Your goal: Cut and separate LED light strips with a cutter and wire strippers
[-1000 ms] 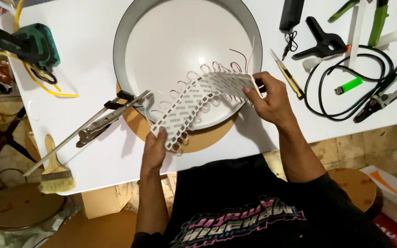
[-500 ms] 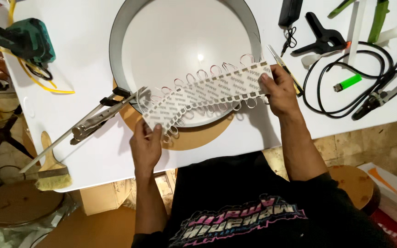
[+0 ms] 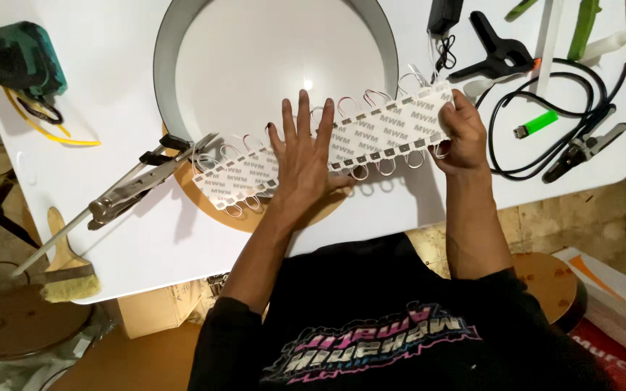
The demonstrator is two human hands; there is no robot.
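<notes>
Over the near rim of the round white tray (image 3: 164, 80), a long strip of small white modules (image 3: 327, 148) linked by looped wires stretches slantwise, its lower end by the caulking gun (image 3: 132, 190) and its upper end at the right hand (image 3: 460, 130). The left hand (image 3: 303, 161) lies flat on the middle of the strip, fingers (image 3: 304, 116) spread and straight, pressing rather than gripping. The right hand's fingers are closed on the strip's far end, pinching it and keeping it lifted and taut.

The step in hand appears to be flattening and straightening the strip. It is done well, one judges, by keeping an even pull at the pinched end while the flat palm smooths along the length, so that the wire loops lie to the sides and no module twists or overlaps its neighbour. The strip's low end lies close to the gun's nozzle and could snag there. On the white worktop (image 3: 117, 246) a black cable (image 3: 505, 170), a green lighter (image 3: 536, 123) and a black spring clamp (image 3: 498, 51) lie well apart to the right.
</notes>
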